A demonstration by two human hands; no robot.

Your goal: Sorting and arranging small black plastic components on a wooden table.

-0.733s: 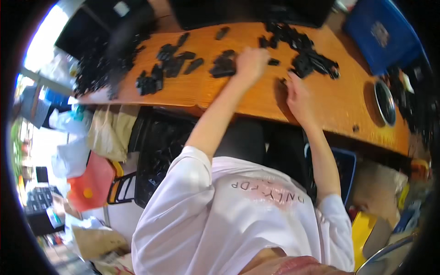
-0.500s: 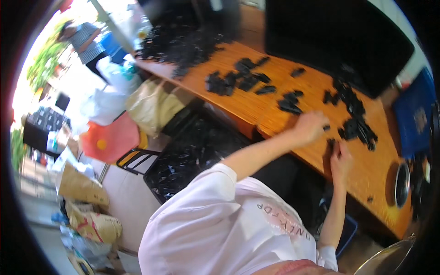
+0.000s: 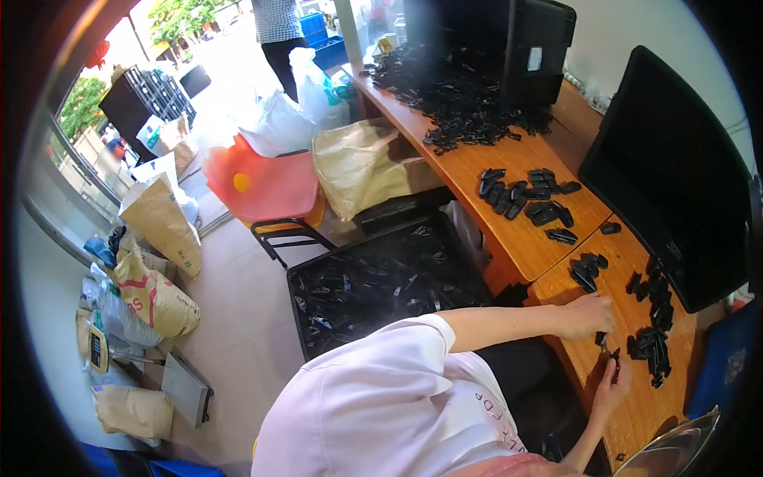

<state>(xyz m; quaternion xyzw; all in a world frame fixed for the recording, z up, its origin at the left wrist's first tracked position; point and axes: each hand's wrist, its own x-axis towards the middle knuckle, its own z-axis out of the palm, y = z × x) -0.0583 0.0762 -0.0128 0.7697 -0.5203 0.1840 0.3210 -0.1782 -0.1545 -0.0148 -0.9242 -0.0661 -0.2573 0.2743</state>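
Note:
My left hand (image 3: 586, 316) is closed over the front edge of the wooden table, its fingertips pinching a small black plastic piece (image 3: 602, 339). Just below it, my right hand (image 3: 610, 388) grips a slim black plastic part (image 3: 616, 364), held upright between thumb and fingers. The two pieces are close together; whether they touch is unclear. A little cluster of black parts (image 3: 584, 272) lies beyond my left hand. To the right of my hands is a longer pile of similar black parts (image 3: 652, 347). More groups of them (image 3: 502, 195) rest farther along the table.
A big heap of black parts (image 3: 477, 103) covers the table's far end beside a black bin (image 3: 544, 52). A monitor-like black panel (image 3: 675, 183) stands along the back. Left of me are a tray of black parts (image 3: 389, 282), a red chair (image 3: 262, 187) and several sacks (image 3: 155, 294). Another person (image 3: 280, 40) stands far off.
The view has swung left, so the table and hands sit farther right and lower. My hands have come closer together, each still holding a small black piece.

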